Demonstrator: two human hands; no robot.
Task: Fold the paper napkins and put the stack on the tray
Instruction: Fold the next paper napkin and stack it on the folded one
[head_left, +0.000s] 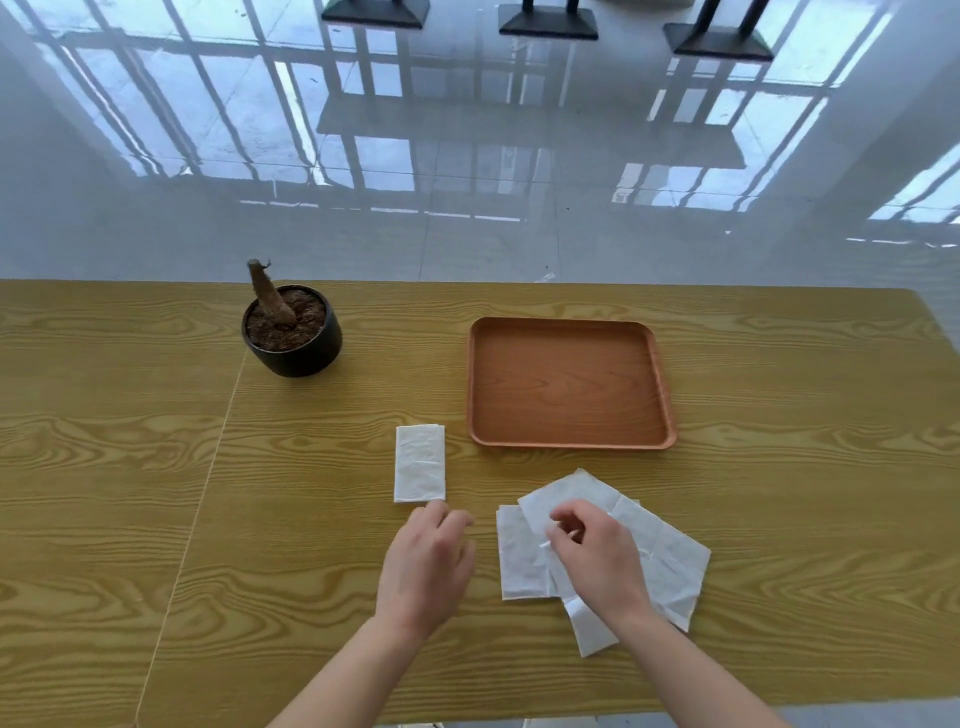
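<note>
Looking down on a yellow wood-grain table (311, 519), with glossy floor reflecting windows beyond.
Noting a tray (566, 444) right of centre; folded napkin (420, 462) lying just off its near-left corner; loose napkins (670, 561) overlapping just nearside of it. Seeing right hand (597, 556) pinching a top sheet with curled fingers; left hand (426, 566) relaxed, gripping nothing, fingertips reaching the folded napkin's near end. Logging plant pot (291, 338) well left of the tray.
</note>
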